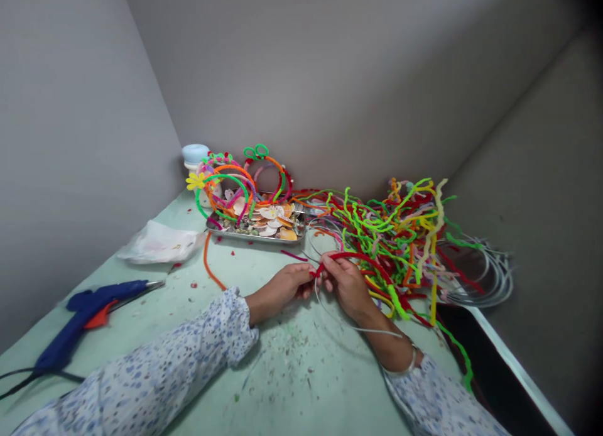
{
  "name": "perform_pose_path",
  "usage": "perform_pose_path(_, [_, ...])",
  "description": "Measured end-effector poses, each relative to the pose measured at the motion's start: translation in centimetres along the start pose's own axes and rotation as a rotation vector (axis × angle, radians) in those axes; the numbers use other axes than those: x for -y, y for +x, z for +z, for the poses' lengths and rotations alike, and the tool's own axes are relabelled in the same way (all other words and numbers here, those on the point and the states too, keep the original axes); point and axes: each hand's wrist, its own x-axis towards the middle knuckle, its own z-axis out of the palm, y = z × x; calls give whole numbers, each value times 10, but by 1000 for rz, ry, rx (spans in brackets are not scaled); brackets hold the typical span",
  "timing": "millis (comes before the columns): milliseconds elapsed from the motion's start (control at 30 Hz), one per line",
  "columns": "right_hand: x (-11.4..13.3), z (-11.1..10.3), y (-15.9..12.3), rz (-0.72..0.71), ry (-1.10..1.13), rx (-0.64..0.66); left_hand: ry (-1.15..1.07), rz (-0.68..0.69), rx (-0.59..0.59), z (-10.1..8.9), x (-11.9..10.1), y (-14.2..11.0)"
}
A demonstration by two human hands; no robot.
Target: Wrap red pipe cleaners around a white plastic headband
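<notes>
My left hand (288, 285) and my right hand (346, 284) meet above the pale green table (282, 373). Both pinch a red pipe cleaner (358, 257) that is being held against a thin white wire headband (343, 323), which loops down under my right wrist. The red strand arcs off to the right into a big tangled heap of pipe cleaners (400, 235) in green, yellow, red and orange. Fingers of both hands are closed on the red strand and the band.
A metal tray (257, 235) of seashells sits at the back, with finished decorated headbands (240, 181) over it. A blue glue gun (89, 310) lies at the left, a plastic bag (160, 242) behind it. Bare white headbands (490, 276) pile at right by the table edge.
</notes>
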Motion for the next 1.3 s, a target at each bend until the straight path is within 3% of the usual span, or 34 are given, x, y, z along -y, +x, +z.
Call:
perform_pose_path(500, [5,3,-3,-44,-194,-37,-87,15,-40,3,-3,-4])
perform_pose_path(833, [12,10,-5,-88,-291,-85,137,85,-30,-1,5,-2])
perform_pose_path(1100, [23,15,-9,-166,-487,-116,437,165,-136,6,1,-6])
perform_pose_path(1300, [21,14,-9,-163,-497,-111,418,184,-146,4,3,-8])
